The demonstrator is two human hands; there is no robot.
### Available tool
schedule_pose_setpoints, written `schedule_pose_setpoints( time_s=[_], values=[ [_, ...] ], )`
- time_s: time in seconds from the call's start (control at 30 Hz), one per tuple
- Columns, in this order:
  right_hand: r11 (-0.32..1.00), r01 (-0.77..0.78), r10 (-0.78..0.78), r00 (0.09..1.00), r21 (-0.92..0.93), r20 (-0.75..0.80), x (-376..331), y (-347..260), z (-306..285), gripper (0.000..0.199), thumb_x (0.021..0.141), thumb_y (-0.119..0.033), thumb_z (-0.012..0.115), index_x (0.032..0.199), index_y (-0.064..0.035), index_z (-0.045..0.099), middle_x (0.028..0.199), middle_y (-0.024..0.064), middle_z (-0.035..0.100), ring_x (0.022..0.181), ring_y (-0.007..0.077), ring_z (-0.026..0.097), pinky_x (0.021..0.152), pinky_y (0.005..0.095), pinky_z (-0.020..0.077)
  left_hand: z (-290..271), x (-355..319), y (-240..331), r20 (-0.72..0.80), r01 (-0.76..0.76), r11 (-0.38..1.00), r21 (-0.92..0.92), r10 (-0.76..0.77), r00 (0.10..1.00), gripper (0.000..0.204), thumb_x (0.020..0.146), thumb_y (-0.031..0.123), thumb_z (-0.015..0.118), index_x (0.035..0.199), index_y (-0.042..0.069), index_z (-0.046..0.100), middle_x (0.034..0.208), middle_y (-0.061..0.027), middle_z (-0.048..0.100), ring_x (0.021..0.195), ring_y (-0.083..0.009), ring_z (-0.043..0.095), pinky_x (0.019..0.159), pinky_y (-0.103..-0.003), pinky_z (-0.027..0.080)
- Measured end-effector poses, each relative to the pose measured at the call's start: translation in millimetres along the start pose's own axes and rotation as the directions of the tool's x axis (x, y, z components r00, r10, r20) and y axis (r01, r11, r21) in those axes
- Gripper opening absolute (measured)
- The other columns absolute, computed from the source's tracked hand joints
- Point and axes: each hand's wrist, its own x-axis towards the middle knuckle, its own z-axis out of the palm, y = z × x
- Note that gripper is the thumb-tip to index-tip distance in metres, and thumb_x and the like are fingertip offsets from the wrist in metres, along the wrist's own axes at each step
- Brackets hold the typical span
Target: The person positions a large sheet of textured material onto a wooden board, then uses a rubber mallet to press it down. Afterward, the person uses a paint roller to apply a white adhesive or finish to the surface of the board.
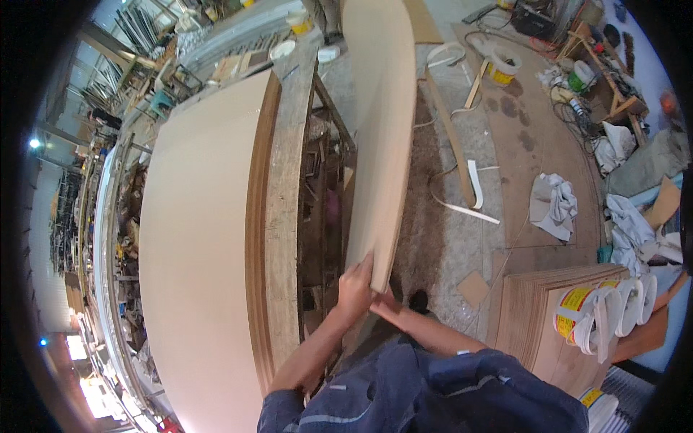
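A long, thin wooden panel (375, 151) stretches away from me, tilted up on its edge and bowed along its length. My left hand (355, 289) is closed on its near end, with the thumb lying along the face. Lower down, at the near corner of the same panel, my right hand (386, 304) grips from the right; its fingers are partly hidden behind the wood. To the left lies a thick stack of large pale sheets (202, 238) with brown layered edges, resting on a rough wooden bench (285, 238).
At the far end a person's legs (325, 18) show near the panel. White strips (474, 184), a wooden batten (451, 137) and crumpled cloth (554, 206) lie on the floor to the right. Nearer stand stacked boards (527, 317) with white tubs (577, 314) on top.
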Motion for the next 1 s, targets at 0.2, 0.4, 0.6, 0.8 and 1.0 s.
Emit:
schedule_pose_setpoints(
  time_s=[0.2, 0.4, 0.6, 0.8, 1.0],
  values=[
    [0.579, -0.015, 0.171, 0.980, 0.815, -0.103, 166.6, 36.9, -45.3, 0.037, 0.100, -0.025, 0.046, 0.134, -0.0118, 0.042, 0.125, 0.0052, 0.053, 0.115, 0.0225, 0.053, 0.093, 0.0403, 0.0483, 18.3, 155.5, -67.3, -0.093, -0.088, 0.992, -0.086, 0.080, 0.992, 0.068, 0.064, 0.004, 0.065, 0.128, -0.009, 0.048, 0.103, -0.0238, 0.063, 0.084, -0.0388, 0.061, 0.073, -0.044, 0.052],
    [0.970, 0.042, -0.047, 0.999, -0.241, -0.013, 337.3, -19.5, -95.6, 0.039, 0.097, -0.028, 0.051, 0.132, -0.0111, 0.045, 0.120, 0.0053, 0.056, 0.102, 0.0256, 0.060, 0.083, 0.0405, 0.0507, 25.2, 308.5, -136.2, -0.142, -0.031, 0.988, -0.150, 0.009, 0.990, 0.050, 0.077, 0.009, 0.066, 0.124, -0.004, 0.053, 0.083, -0.0220, 0.061, 0.077, -0.0376, 0.060, 0.065, -0.045, 0.051],
    [0.977, -0.054, 0.066, 0.996, -0.208, 0.053, 487.2, -121.5, -129.6, 0.036, 0.100, -0.022, 0.042, 0.133, -0.0085, 0.043, 0.120, 0.0079, 0.055, 0.107, 0.0252, 0.056, 0.088, 0.0401, 0.0485, 26.6, 466.7, -174.3, -0.231, -0.039, 0.979, -0.202, -0.009, 0.973, 0.034, 0.084, 0.011, 0.062, 0.115, -0.001, 0.057, 0.078, -0.0213, 0.059, 0.070, -0.0388, 0.059, 0.061, -0.045, 0.050],
    [0.474, -0.241, 0.214, 0.965, 0.847, 0.154, 629.1, -125.4, -198.3, 0.037, 0.101, -0.022, 0.040, 0.136, -0.0079, 0.041, 0.118, 0.0086, 0.055, 0.107, 0.0245, 0.055, 0.090, 0.0401, 0.0482, 43.7, 610.0, -208.0, -0.201, 0.016, 0.961, -0.276, -0.073, 0.977, 0.028, 0.085, 0.013, 0.062, 0.111, 0.002, 0.058, 0.078, -0.0196, 0.058, 0.070, -0.0398, 0.059, 0.061, -0.048, 0.048],
    [0.863, -0.002, -0.026, 0.999, -0.506, -0.048, 771.7, -197.4, -231.4, 0.028, 0.093, -0.026, 0.057, 0.114, -0.0085, 0.055, 0.106, 0.0068, 0.058, 0.101, 0.0229, 0.057, 0.084, 0.0383, 0.0493, 56.7, 764.3, -251.0, -0.197, 0.047, 0.962, -0.269, -0.102, 0.975, 0.050, 0.078, 0.010, 0.064, 0.126, 0.000, 0.054, 0.081, -0.0215, 0.061, 0.074, -0.0411, 0.059, 0.065, -0.048, 0.049]
  ],
)
